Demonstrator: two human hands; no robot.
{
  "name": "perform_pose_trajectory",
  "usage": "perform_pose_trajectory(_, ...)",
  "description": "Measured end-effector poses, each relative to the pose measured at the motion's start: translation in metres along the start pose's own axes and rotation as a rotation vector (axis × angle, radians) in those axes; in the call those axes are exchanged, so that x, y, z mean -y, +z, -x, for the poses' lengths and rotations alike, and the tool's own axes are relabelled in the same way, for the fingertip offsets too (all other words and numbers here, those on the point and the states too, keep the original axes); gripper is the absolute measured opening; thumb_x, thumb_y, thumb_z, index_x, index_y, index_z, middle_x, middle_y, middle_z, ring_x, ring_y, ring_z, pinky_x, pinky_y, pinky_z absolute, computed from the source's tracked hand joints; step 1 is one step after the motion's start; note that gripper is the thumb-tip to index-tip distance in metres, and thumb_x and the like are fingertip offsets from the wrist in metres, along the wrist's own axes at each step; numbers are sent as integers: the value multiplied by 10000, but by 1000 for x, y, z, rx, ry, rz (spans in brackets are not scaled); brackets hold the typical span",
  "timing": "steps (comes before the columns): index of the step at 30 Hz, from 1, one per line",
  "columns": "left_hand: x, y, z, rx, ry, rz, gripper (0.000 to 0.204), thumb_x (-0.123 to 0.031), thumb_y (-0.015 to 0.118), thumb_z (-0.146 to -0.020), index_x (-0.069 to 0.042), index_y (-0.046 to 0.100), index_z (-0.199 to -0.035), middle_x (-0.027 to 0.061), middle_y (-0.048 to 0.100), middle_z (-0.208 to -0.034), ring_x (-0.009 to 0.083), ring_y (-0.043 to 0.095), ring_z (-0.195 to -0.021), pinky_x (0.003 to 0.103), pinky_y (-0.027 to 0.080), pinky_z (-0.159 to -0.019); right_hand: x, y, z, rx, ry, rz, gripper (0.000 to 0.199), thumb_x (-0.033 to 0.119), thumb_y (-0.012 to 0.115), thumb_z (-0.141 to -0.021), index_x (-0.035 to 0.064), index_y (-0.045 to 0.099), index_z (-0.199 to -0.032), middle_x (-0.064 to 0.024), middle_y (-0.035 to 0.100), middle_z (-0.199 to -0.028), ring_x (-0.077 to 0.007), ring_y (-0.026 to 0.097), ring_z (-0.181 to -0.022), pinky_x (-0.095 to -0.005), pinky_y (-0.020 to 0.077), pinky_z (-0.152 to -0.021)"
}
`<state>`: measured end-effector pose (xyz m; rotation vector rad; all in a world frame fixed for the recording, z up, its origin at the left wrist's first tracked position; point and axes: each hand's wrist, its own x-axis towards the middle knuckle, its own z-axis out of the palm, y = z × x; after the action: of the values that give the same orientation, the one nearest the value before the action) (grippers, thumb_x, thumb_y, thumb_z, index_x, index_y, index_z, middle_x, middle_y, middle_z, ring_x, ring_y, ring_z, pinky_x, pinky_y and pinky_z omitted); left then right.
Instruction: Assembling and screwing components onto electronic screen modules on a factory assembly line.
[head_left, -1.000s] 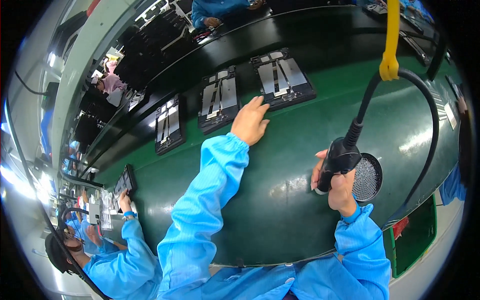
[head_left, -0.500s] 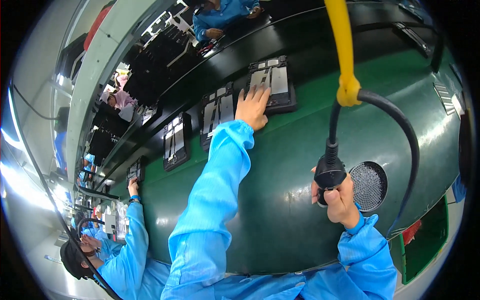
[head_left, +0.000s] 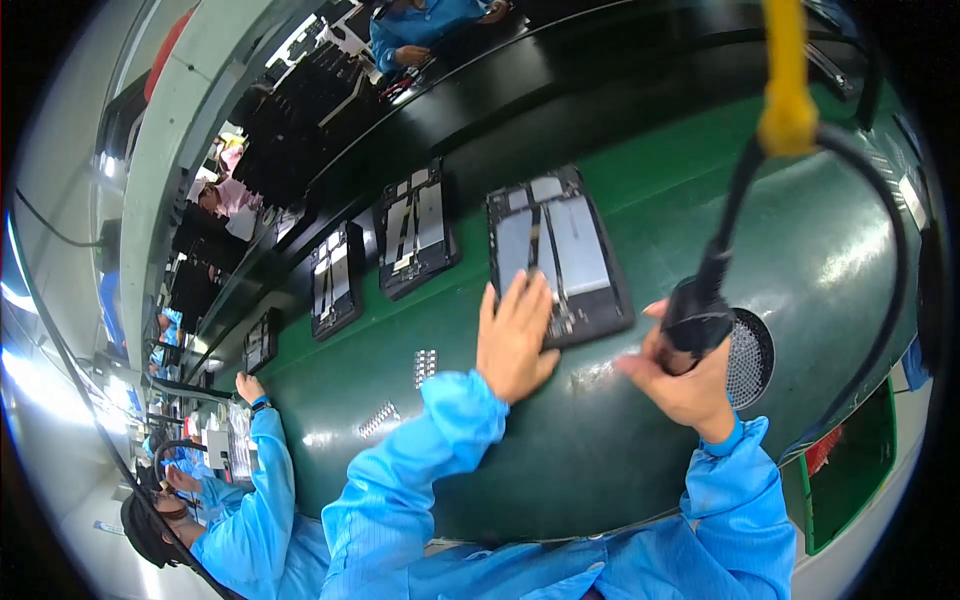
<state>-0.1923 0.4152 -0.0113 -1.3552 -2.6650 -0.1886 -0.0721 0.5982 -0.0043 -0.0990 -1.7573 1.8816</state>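
Observation:
My left hand (head_left: 516, 336) lies with its fingers spread on the near left part of an opened tablet (head_left: 580, 240). The tablet has a black frame, pale battery panels and a dark ribbon cable down its middle. Right of it, my right hand (head_left: 690, 390) is wrapped round a black corded electric screwdriver (head_left: 697, 318), held upright and apart from the tablet. Its tip is hidden by my hand. Beside that hand, partly covered, sits a round black dish (head_left: 752, 360) with a grey, finely dotted inside.
More opened tablets (head_left: 418, 232) stand in a row at the left. Two small sheets of parts (head_left: 426, 368) lie on the green bench (head_left: 540, 470). A yellow strap (head_left: 787, 80) holds the looped cable. A co-worker's hand (head_left: 250, 388) is near the far-left tablet; a green bin (head_left: 855, 490) stands low right.
The tablet under my left hand has come nearer, out of the row, with that hand. My right hand and the screwdriver have shifted slightly up and right. Two part sheets have come into view.

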Motion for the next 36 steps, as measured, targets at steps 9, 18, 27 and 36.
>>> perform_pose_trajectory(9,-66,-20,107,82,53,267,700,-299,746,-556,-83,544,-1191,134,392,-1363,369,329,-1283,658,184,-972,-5,-19,-16,-96,74,-116,429,-49,732,-684,19,497,-1037,-23,561,-625,-58,486,-508,-188,367,-470)
perform_pose_trajectory(18,-88,-3,134,-53,-159,603,659,-189,743,-672,-143,485,-1277,237,261,-1412,456,230,-1304,636,182,-997,-6,-24,-24,-34,98,-25,382,-27,684,-714,-8,492,-1044,-53,574,-652,-106,549,-586,-215,404,-542)
perform_pose_trajectory(27,-87,3,119,-179,-99,894,556,-155,756,-689,-29,540,-1186,245,339,-1371,409,297,-1292,520,210,-1053,-17,-45,-25,-49,31,47,353,-10,641,-767,2,476,-1078,-47,528,-679,-122,536,-593,-246,434,-581)
perform_pose_trajectory(36,20,18,96,-6,-770,16,643,-306,668,-783,0,413,-1288,228,322,-1386,381,233,-1322,534,180,-1051,-21,-53,-27,-41,21,80,359,23,665,-770,19,483,-1079,-35,521,-666,-100,522,-568,-223,418,-543)
